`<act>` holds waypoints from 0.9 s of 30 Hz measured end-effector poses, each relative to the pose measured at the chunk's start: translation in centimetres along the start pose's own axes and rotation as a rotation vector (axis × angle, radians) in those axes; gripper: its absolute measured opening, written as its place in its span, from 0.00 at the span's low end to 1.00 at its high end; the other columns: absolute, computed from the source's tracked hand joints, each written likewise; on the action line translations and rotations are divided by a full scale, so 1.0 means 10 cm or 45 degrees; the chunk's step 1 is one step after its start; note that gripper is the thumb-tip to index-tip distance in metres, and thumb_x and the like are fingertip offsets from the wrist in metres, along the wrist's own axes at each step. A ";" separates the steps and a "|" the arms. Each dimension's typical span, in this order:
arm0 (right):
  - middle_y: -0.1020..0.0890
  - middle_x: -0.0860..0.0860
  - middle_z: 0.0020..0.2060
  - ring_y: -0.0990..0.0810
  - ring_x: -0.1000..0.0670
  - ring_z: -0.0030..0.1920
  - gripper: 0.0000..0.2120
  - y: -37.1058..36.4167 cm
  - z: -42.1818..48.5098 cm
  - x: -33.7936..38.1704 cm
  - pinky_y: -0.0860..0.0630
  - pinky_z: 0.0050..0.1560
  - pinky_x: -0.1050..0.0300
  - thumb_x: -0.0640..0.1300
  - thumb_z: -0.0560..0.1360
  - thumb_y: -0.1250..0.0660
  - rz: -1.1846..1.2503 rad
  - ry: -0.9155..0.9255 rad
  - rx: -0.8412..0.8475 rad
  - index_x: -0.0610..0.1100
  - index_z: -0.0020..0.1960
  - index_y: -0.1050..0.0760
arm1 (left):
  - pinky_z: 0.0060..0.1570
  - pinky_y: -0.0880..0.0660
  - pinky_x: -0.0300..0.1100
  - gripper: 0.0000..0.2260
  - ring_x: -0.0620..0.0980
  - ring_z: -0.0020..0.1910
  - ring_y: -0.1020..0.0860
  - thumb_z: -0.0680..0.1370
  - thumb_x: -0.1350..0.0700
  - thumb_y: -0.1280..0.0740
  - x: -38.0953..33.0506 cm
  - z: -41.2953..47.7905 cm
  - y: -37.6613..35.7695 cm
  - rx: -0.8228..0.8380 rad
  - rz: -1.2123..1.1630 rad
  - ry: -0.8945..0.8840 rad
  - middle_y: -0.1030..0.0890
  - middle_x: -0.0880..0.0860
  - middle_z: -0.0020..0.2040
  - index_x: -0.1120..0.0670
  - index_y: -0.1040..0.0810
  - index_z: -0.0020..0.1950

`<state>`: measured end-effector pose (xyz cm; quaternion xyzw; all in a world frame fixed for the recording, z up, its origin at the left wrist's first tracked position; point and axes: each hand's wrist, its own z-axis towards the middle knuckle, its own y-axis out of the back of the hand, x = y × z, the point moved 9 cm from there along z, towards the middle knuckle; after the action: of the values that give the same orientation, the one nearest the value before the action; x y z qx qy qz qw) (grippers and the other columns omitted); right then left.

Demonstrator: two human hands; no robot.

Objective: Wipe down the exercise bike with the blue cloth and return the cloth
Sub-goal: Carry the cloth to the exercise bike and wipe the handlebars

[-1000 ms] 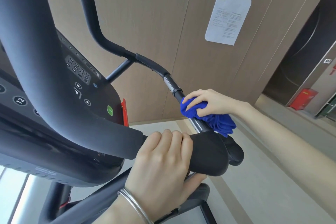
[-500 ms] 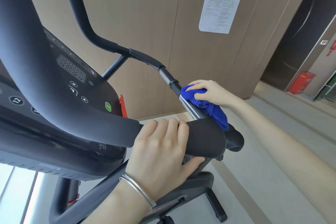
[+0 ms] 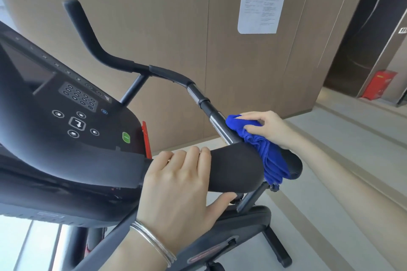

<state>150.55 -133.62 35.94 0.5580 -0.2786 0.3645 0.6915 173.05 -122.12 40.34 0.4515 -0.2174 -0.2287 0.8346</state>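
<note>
1. Cloth (image 3: 259, 145), blue, is bunched under the right hand (image 3: 267, 126), whose curled fingers press it against the handlebar (image 3: 217, 121).
2. Left hand (image 3: 178, 185) wraps the padded grip (image 3: 233, 166), fingers together.

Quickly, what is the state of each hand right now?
Left hand: grips the black handlebar pad.
Right hand: holds the blue cloth against the metal bar.
</note>
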 end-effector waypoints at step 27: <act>0.24 0.55 0.61 0.27 0.61 0.59 0.17 -0.07 0.16 -0.06 0.34 0.57 0.76 0.33 0.71 0.34 0.119 0.698 0.284 0.46 0.57 0.21 | 0.67 0.40 0.57 0.33 0.53 0.53 0.25 0.69 0.29 0.51 -0.65 0.61 -0.61 0.556 0.341 0.826 0.21 0.48 0.52 0.51 0.27 0.59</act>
<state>150.81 -135.41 35.45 0.4977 -0.0651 0.5615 0.6578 163.29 -125.33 37.11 0.6345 -0.0434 0.0875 0.7667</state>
